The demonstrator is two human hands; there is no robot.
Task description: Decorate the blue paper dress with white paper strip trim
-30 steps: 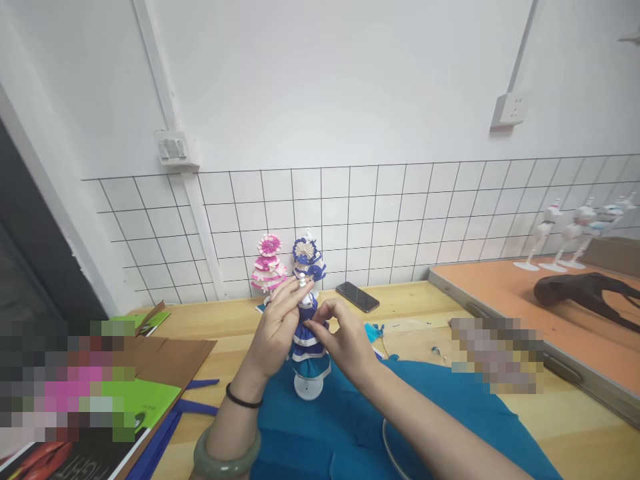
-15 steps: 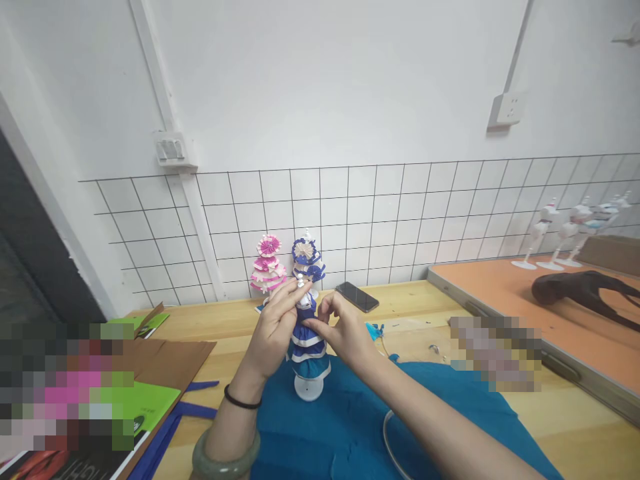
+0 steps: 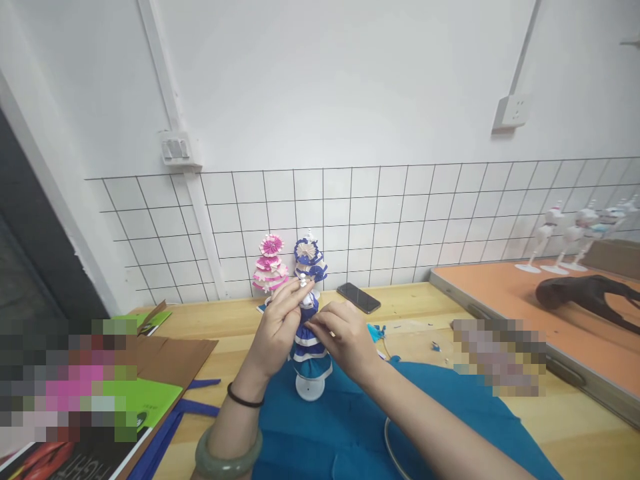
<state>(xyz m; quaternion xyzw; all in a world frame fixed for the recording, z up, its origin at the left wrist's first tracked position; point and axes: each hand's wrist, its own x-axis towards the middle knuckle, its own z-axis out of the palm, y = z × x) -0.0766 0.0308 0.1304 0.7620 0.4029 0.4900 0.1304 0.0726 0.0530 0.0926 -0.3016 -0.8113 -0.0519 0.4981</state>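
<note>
A miniature mannequin [image 3: 309, 301] stands upright on a round white base [image 3: 310, 389], dressed in a tiered doll dress [image 3: 312, 351] of blue and teal layers with white trim. My left hand [image 3: 277, 327] is closed about its upper body from the left, fingers lying together across the top. At the waist, my right hand [image 3: 347, 333] pinches the dress between thumb and fingers from the right side. The exact spot under those fingertips is partly hidden. Teal cloth [image 3: 300, 427] lies beneath the base.
Behind stand a pink-and-white dressed figure [image 3: 271, 263] and a blue-and-white one [image 3: 310, 257], with a phone [image 3: 359, 297] to their right. Blue strips [image 3: 200, 407] and brown card [image 3: 170, 360] lie left. On the orange board [image 3: 493, 293] are bare white mannequins [image 3: 544, 233].
My right fingers have come together into a tighter pinch at the dress's waist, with the index finger lowered. My left hand keeps its hold. The view has shifted slightly.
</note>
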